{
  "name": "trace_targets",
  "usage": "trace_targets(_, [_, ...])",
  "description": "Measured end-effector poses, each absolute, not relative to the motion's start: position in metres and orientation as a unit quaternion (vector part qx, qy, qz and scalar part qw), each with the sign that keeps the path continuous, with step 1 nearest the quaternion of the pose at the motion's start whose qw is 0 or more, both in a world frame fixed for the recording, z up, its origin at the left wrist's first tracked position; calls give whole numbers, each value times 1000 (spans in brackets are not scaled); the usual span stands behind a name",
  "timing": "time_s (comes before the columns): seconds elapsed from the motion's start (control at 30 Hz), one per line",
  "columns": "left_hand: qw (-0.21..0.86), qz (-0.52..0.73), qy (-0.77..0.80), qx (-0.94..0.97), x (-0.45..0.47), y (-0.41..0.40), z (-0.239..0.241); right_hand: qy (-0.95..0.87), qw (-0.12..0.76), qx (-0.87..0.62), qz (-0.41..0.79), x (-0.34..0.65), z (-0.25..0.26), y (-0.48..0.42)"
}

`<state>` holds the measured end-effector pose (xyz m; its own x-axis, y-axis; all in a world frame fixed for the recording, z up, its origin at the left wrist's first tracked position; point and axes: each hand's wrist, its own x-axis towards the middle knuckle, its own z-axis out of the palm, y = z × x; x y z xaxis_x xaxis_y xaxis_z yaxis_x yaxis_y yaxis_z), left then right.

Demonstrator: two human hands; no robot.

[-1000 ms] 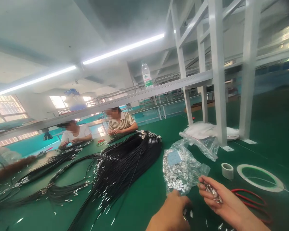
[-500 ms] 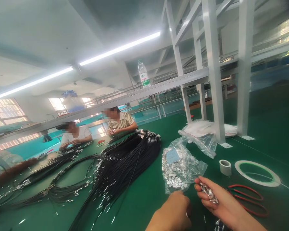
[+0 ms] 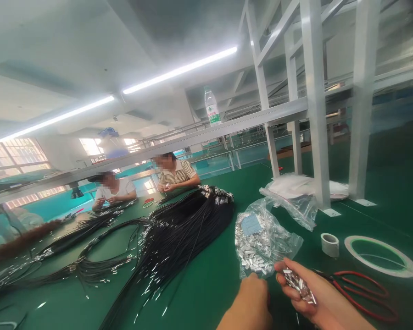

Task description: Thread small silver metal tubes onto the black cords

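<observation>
My right hand lies palm up near the bottom edge, cupping a small heap of silver metal sleeves. My left hand is beside it with the fingers curled down; whether it pinches anything is hidden. Just beyond both hands lies an open clear plastic bag full of the same silver sleeves. A thick bundle of black cords with silver ends fans across the green table to the left of the bag.
Red-handled scissors, a small tape roll and a large thin tape ring lie to the right. White frame posts stand behind more plastic bags. Two people work across the table. A water bottle stands on the rail.
The view has shifted slightly to the right. My right hand has kept the sleeves in its palm and my left hand stays close beside it.
</observation>
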<state>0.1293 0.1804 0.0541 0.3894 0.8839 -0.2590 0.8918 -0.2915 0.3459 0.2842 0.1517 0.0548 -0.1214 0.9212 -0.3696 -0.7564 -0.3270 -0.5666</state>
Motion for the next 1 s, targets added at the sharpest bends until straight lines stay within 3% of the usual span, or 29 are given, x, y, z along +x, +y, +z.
trace_targets(0.23, [259,93,544,793,120,185,99,-154,536,-380,738,268,45,149])
trace_targets(0.43, [335,136,413,836,138,169,145,-114,546,-365,745,263,37,147])
trace_targets(0.53, [257,131,468,835,128,167,138,-108,538,-369,750,267,44,145])
trace_targets(0.63, [190,40,536,821,110,166,113,-105,538,-378,746,270,51,143])
trace_targets(0.8, [180,-23,551,814,102,159,79,-101,547,-379,740,270,51,144])
trace_targets(1.0, [184,-34,556,810,116,158,71,-109,545,-389,735,268,49,146])
